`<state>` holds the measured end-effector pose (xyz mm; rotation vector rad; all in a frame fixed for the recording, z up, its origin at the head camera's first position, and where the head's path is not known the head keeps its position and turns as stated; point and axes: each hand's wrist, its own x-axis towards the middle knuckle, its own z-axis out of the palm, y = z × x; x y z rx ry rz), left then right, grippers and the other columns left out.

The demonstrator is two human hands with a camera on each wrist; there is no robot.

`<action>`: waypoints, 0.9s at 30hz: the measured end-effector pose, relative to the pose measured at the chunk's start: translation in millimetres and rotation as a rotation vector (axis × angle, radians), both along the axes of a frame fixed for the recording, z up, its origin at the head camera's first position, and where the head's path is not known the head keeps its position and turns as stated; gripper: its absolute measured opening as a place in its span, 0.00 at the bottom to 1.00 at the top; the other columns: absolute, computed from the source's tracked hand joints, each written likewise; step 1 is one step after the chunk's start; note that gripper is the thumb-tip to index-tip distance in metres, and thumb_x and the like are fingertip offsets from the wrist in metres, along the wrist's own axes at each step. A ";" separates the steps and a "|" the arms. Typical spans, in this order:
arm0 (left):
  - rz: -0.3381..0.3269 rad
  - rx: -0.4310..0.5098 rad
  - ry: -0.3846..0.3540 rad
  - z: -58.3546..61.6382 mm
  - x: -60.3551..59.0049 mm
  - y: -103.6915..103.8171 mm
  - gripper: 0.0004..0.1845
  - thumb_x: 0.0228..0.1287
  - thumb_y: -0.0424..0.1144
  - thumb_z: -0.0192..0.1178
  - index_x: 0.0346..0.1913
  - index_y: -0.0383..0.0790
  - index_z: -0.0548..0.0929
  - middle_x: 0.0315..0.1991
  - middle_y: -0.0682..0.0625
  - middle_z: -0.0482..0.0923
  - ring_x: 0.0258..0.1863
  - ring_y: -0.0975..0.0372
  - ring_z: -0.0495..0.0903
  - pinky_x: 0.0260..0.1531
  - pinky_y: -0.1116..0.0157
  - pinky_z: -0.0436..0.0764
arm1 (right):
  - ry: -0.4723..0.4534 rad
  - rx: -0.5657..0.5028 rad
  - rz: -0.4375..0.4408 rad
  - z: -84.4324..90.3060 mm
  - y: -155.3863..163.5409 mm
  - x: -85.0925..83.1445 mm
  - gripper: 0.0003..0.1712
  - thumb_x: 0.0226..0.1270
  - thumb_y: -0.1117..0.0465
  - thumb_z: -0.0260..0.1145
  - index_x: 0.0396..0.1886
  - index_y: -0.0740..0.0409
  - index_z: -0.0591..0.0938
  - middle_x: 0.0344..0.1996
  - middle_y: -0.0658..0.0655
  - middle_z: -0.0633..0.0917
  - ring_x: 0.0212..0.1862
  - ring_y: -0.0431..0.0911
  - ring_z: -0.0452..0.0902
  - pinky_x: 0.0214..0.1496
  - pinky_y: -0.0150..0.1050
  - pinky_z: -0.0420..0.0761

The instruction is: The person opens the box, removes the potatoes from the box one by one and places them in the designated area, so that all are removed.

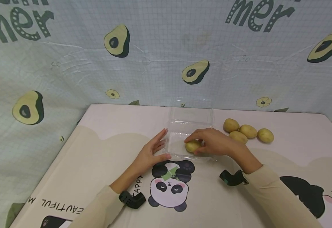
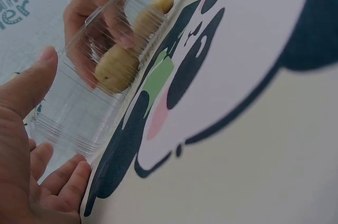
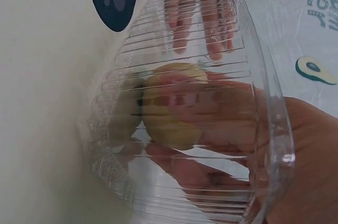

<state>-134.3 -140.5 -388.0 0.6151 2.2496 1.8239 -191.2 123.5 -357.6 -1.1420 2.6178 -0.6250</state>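
A clear plastic clamshell box (image 1: 175,146) lies on the table, its lid (image 1: 191,116) raised at the back. Inside it, near the front wall, is a yellow potato (image 1: 192,146). My right hand (image 1: 215,142) reaches in from the right and grips this potato between thumb and fingers. In the right wrist view the potato (image 3: 171,115) shows through the ribbed box wall (image 3: 282,150). At the box's left side is my left hand (image 1: 151,153), fingers extended and thumb apart, by the front left corner. Whether it touches the wall is hard to tell.
Several loose potatoes (image 1: 247,131) lie grouped to the right of the box, behind my right forearm. The tablecloth (image 1: 111,164) bears printed pandas. An avocado-print curtain (image 1: 154,72) hangs directly behind the table's back edge.
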 end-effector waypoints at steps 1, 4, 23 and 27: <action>0.000 0.001 0.000 0.2 0.1 0.0 0.46 0.58 0.26 0.65 0.75 0.35 0.49 0.74 0.44 0.49 0.69 0.47 0.58 0.66 0.55 0.61 | 0.001 -0.001 -0.001 -0.3 0.0 -0.1 0.26 0.55 0.60 0.75 0.55 0.47 0.83 0.49 0.46 0.82 0.44 0.41 0.77 0.44 0.36 0.80; -0.003 0.004 -0.001 0.4 0.3 0.2 0.46 0.58 0.25 0.65 0.75 0.34 0.49 0.74 0.43 0.49 0.69 0.47 0.58 0.66 0.55 0.61 | 0.006 -0.007 -0.004 -0.3 0.3 -0.1 0.26 0.55 0.60 0.75 0.56 0.47 0.82 0.49 0.47 0.82 0.44 0.41 0.76 0.44 0.36 0.80; -0.001 -0.005 0.007 -1.7 -0.5 1.0 0.47 0.57 0.26 0.66 0.75 0.34 0.49 0.74 0.43 0.50 0.69 0.46 0.59 0.66 0.53 0.62 | 0.041 -0.129 -0.009 18.6 15.3 4.6 0.27 0.54 0.62 0.75 0.57 0.50 0.81 0.50 0.47 0.81 0.46 0.41 0.75 0.38 0.33 0.82; -0.001 -0.001 0.025 -16.7 -6.7 -0.7 0.48 0.57 0.25 0.66 0.75 0.36 0.49 0.75 0.46 0.49 0.69 0.48 0.59 0.66 0.55 0.62 | 0.059 -0.150 -0.024 23.1 20.8 6.3 0.28 0.54 0.62 0.75 0.57 0.48 0.81 0.51 0.47 0.81 0.46 0.41 0.75 0.37 0.34 0.82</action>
